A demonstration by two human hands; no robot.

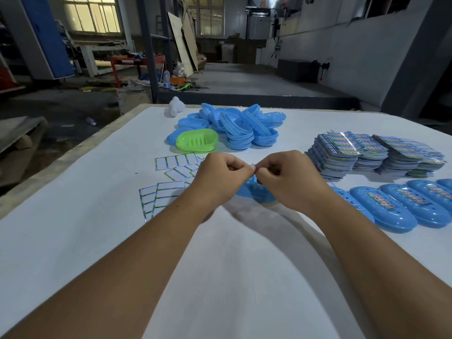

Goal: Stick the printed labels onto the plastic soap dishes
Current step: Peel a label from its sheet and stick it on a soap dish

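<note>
My left hand point(217, 178) and my right hand point(291, 179) meet fingertip to fingertip above the table, pinching a small label point(254, 167) between them; most of the label is hidden by the fingers. Just beneath the hands lies a blue soap dish point(252, 190), partly covered by them. To the right stands a row of blue dishes point(401, 206) with colourful labels stuck on top. Thick stacks of printed labels point(367, 152) sit behind that row. A heap of blue soap dishes point(242, 126) and one green dish point(197, 140) lie at the far middle.
Peeled backing sheets point(166, 184) are scattered left of my hands on the white table point(73, 228). A small white object point(175, 106) stands near the far edge. Beyond the table is a workshop floor with clutter.
</note>
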